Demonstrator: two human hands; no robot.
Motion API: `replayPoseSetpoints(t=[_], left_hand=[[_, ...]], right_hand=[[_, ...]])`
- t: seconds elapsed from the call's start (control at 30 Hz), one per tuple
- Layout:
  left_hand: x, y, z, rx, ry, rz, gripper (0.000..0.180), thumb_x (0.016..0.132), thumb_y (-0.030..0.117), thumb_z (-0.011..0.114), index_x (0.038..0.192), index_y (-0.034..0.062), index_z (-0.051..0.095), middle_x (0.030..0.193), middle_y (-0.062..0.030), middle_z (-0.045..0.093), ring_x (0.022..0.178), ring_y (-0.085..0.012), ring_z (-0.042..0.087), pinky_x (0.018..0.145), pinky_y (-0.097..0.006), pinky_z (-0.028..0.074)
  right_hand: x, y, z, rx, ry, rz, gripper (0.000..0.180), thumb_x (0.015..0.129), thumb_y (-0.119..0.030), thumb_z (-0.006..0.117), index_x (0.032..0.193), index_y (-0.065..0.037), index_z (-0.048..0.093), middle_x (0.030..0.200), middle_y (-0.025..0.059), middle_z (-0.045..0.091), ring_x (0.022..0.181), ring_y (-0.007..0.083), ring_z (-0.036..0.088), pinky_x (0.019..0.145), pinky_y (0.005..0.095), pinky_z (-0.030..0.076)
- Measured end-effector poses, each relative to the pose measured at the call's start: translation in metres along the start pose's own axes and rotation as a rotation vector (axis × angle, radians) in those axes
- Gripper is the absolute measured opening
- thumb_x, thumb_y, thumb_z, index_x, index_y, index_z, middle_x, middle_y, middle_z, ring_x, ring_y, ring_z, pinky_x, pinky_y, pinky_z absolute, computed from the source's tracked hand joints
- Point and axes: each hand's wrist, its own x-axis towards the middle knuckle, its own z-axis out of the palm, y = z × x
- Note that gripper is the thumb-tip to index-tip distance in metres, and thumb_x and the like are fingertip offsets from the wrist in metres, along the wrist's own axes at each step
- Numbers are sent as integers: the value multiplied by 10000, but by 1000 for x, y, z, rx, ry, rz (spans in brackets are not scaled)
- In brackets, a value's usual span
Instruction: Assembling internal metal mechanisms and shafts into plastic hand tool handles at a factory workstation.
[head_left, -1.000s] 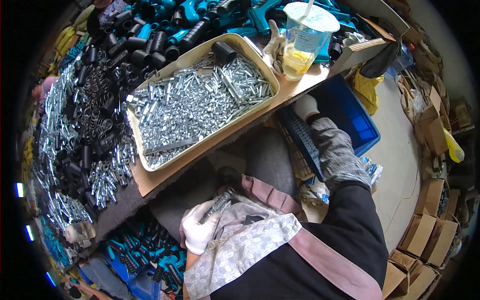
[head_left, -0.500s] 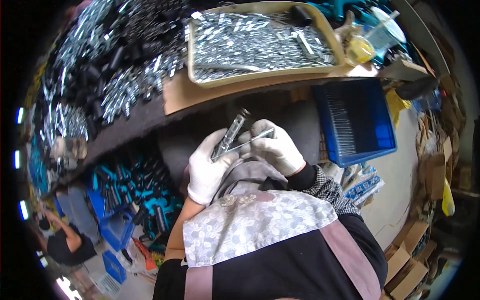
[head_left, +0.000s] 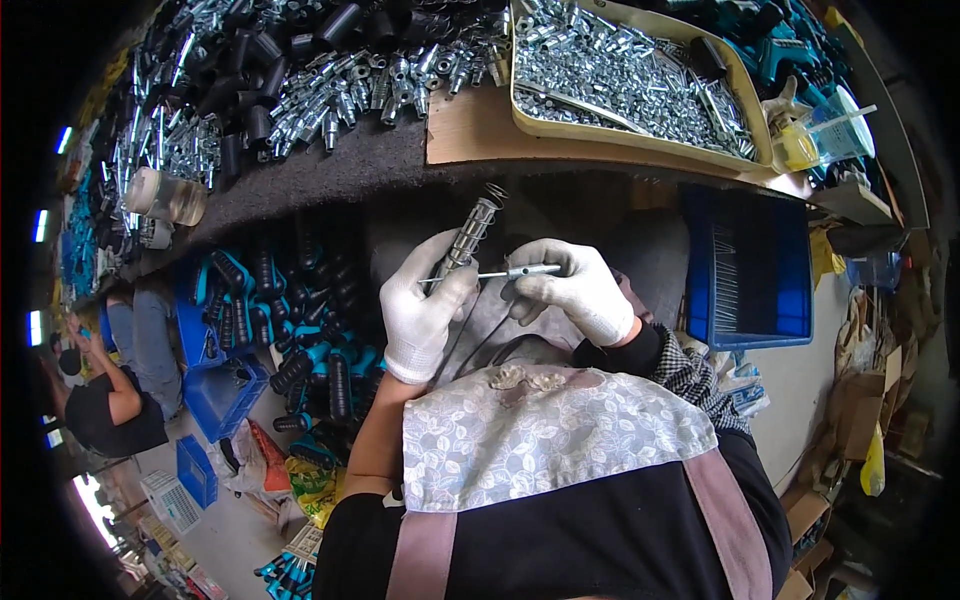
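Observation:
My gloved left hand (head_left: 425,318) is closed around a silvery metal cylinder (head_left: 468,240), which tilts up and away to the right. A coil spring (head_left: 496,191) sticks out of its far end. Gripped in my gloved right hand (head_left: 580,297) is a thin metal rod with a thicker silver handle (head_left: 536,270). The rod lies roughly level, its thin end crossing the cylinder's near part by my left thumb. Whether it enters the cylinder or only rests against it, I cannot tell. A patterned apron covers my lap just below both hands.
On the bench ahead, a cream tray (head_left: 640,148) holds small metal parts, with metal fittings (head_left: 335,98) and black tubes (head_left: 257,125) heaped leftward. A clear jar (head_left: 165,196) stands near the edge. Below are a blue crate (head_left: 802,275), teal-black tools (head_left: 340,385) and another person (head_left: 112,395).
My view has shifted left, so the bench and tray appear farther right. The rod has turned nearer to level, and the spring at the cylinder's end now shows clearly. Both hands keep their grip.

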Motion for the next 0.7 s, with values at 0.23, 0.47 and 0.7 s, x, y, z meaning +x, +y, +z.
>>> replayPoseSetpoints(t=[0.23,0.47,0.7], left_hand=[[1,-8,-5,112,-4,83,382,892,83,669,1249,-43,621,843,-3,626,652,-34,525,549,-180,425],[-4,4,-32,320,-73,239,330,807,94,784,1082,-64,692,949,-122,715,846,-180,690,779,-286,531],[-6,12,-29,511,-169,395,295,740,45,787,1013,-41,715,903,-160,713,809,-240,715,727,-298,551]], right_hand=[[6,5,0,-216,74,-8,187,904,-82,664,1046,39,644,842,73,679,641,89,607,562,221,500],[-19,-36,-47,-311,356,-187,114,869,-97,637,958,-28,655,722,-43,560,569,23,458,508,182,353],[-33,-67,-40,-538,241,-183,127,867,-88,649,969,-11,639,826,-9,597,661,34,527,596,194,461]])
